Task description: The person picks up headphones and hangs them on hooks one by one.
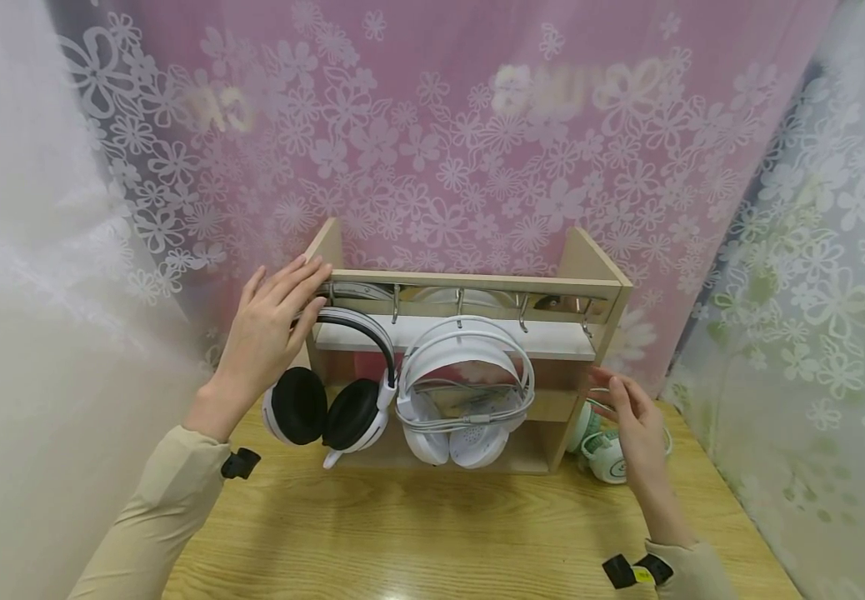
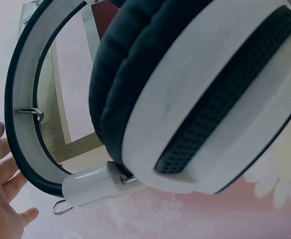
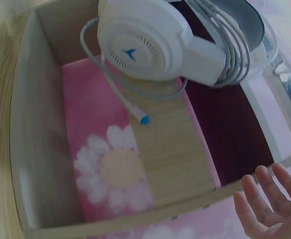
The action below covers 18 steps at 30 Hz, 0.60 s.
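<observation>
My left hand (image 1: 271,325) rests with extended fingers on the upper left corner of a wooden rack (image 1: 477,279). Just below it, black-and-white headphones (image 1: 299,406) hang from a hook; the left wrist view shows that hook inside their headband (image 2: 23,89). White headphones (image 1: 477,446), their grey cable wound round them, hang in the middle. On the right, my right hand (image 1: 638,429) is beside the rack's side panel, fingers slightly bent and holding nothing. Partly behind it, white-and-green headphones (image 1: 607,458) lie on the table.
Several metal hooks (image 1: 523,312) line the rack's top bar, and a white shelf (image 1: 552,337) lies behind them. The rack stands on a wood-grain table (image 1: 402,533). A pink flowered curtain (image 1: 440,150) hangs behind, with pale sheets (image 1: 837,317) at the sides.
</observation>
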### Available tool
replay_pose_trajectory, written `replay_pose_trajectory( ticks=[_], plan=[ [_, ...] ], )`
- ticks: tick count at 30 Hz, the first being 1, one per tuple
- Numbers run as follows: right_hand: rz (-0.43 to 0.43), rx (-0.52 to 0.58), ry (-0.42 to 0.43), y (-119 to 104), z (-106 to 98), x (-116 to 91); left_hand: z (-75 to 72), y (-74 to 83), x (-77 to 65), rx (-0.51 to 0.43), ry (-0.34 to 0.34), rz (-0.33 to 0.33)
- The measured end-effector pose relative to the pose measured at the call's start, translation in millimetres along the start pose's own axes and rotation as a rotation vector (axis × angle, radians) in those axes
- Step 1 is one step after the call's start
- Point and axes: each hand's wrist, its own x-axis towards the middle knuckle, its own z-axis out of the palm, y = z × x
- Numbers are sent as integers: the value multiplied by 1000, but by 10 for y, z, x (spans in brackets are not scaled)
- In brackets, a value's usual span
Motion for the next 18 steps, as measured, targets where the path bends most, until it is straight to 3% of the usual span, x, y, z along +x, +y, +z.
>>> replay_pose_trajectory(
  ticks=[6,12,18],
  plan=[
    [4,-21,42,110,-117,-13,4,-2,-2,0,-1,-1],
    [-1,-143,83,305,-221,-23,11,-3,-2,0,-2,-2],
    [-4,-250,73,504,-320,-40,9,0,-5,2,2,2]
  ],
)
